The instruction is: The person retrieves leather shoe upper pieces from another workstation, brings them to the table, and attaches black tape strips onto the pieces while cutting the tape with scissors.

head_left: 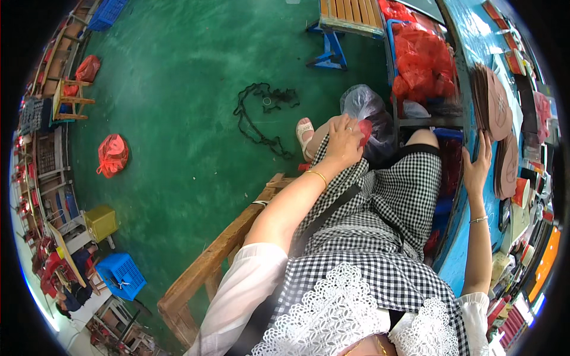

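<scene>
My left hand (344,143) lies over my left knee and the checked skirt (344,216), fingers apart. By its fingertips are a small red piece (366,132), whose kind I cannot make out, and a clear plastic bag (361,102) with dark contents. On the blue table (460,237), my right hand (477,169) stretches its fingers up toward a stack of brown, sole-shaped pieces (493,104). The fingertips meet the lower end of that stack; whether they press on it is hard to see. A second brown stack (506,166) lies just right of the hand.
Red plastic bags (421,56) fill a shelf beside the table. A slatted wooden stool (350,15) stands ahead, and a wooden bench frame (217,249) at my left. Black strapping (255,118) and a red bag (113,155) lie on the green floor. A blue crate (122,276) stands at left.
</scene>
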Motion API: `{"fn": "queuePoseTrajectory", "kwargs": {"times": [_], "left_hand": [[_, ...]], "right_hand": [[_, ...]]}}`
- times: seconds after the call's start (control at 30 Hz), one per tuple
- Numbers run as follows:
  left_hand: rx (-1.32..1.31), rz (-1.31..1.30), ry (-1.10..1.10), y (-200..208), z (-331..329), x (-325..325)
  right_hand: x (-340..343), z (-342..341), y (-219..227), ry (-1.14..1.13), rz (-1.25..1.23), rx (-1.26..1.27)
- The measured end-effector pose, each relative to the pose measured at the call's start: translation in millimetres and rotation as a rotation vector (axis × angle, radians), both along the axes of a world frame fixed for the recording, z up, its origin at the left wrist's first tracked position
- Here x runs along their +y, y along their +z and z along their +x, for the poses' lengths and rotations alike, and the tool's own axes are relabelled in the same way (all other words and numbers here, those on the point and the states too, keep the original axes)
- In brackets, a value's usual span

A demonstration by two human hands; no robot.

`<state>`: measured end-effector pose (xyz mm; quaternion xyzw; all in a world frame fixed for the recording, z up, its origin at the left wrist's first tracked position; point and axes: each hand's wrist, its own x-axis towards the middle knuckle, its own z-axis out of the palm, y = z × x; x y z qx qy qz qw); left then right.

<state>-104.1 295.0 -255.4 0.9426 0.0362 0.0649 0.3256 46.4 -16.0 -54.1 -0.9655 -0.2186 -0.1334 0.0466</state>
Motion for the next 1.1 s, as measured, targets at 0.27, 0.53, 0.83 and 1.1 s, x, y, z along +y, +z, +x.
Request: {"fn": "queuePoseTrajectory", "kwargs": {"times": [0.27, 0.53, 0.83, 1.1], "left_hand": [[-0.060, -0.069, 0.039, -8, 5, 13], [0.059, -0.171, 0.142, -11, 1, 30], [0.328, -0.305, 0.244, -19, 29, 56], [1.262, -0.563, 0.331, 70, 2, 108]], "right_hand": [[-3, 13, -1, -0.011, 0.015, 0.034], [1, 11, -1, -0.070, 0.019, 0.132], [2, 25, 7, -0.122, -0.109, 0.237], [10, 43, 74, -0.047, -0.202, 0.616]]}}
